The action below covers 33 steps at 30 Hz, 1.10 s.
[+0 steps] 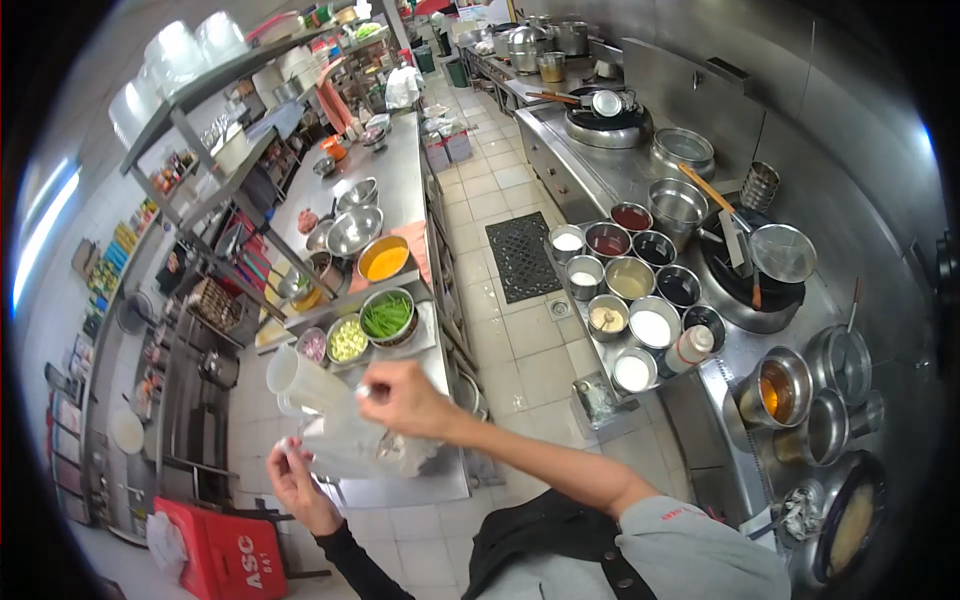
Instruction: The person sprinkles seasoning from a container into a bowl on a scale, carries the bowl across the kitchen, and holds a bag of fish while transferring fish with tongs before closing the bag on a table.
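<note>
A translucent whitish plastic bag [345, 448] spreads between my hands over the near end of the steel counter. My right hand [405, 400] pinches its upper part, near a stack of clear plastic containers [300, 380]. Lower and to the left, my left hand [300, 488] has its fingers closed at the bag's other side. More crumpled plastic [408, 455] lies under my right wrist. Just beyond stand bowls of chopped green vegetables [388, 315], pale green pieces [348, 340] and chopped purple onion [313, 346].
A metal bowl of orange liquid [384, 262] and empty steel bowls [355, 230] stand farther along the counter. Sauce pots [630, 277], a wok [750, 280] and a squeeze bottle [690, 346] are at right. A red box [225, 550] stands at lower left.
</note>
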Motion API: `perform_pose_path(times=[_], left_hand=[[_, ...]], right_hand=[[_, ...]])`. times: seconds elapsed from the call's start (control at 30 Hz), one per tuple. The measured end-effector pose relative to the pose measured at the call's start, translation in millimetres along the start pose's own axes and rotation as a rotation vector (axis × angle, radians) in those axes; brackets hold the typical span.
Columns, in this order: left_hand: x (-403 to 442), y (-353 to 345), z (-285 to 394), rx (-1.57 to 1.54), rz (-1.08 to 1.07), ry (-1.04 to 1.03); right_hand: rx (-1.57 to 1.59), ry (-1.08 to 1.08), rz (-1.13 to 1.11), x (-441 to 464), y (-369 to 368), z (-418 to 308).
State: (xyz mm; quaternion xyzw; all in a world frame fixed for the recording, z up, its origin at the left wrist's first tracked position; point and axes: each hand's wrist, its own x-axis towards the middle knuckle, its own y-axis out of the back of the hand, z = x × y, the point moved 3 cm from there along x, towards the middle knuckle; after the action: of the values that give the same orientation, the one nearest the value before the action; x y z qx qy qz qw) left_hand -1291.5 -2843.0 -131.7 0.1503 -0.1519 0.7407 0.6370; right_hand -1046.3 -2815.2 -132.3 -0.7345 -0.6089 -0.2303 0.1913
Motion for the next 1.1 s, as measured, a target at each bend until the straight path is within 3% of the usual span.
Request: perform_pose_path(times=[0.07, 0.17, 0.43, 0.73, 0.83, 0.93, 0.97, 1.1], left_hand=[[4, 13, -30, 0.026, 0.055, -0.013], [-2, 19, -54, 0.301, 0.099, -0.063], [8, 24, -96, 0.046, 0.034, -0.025], [44, 43, -124, -0.035, -0.066, 0.038], [52, 54, -132, -0.140, -0.096, 0.090], [60, 44, -124, -0.041, -0.158, 0.151], [61, 42, -123, 0.047, -0.265, 0.225], [66, 15, -166, 0.278, -0.541, -0.155]], right_hand=[[0.050, 0.016, 0.001, 11, -26, 25], [0.115, -0.050, -0.060, 14, -51, 46], [-0.028, -0.116, -0.253, 31, -69, 81], [-0.478, 0.227, -0.321, 48, -94, 93], [-0.466, 0.163, -0.347, 60, -90, 88], [-0.434, 0.205, -0.442, 61, -106, 85], [-0.417, 0.232, -0.478, 58, -113, 84], [-0.411, 0.275, -0.690, 37, -145, 60]])
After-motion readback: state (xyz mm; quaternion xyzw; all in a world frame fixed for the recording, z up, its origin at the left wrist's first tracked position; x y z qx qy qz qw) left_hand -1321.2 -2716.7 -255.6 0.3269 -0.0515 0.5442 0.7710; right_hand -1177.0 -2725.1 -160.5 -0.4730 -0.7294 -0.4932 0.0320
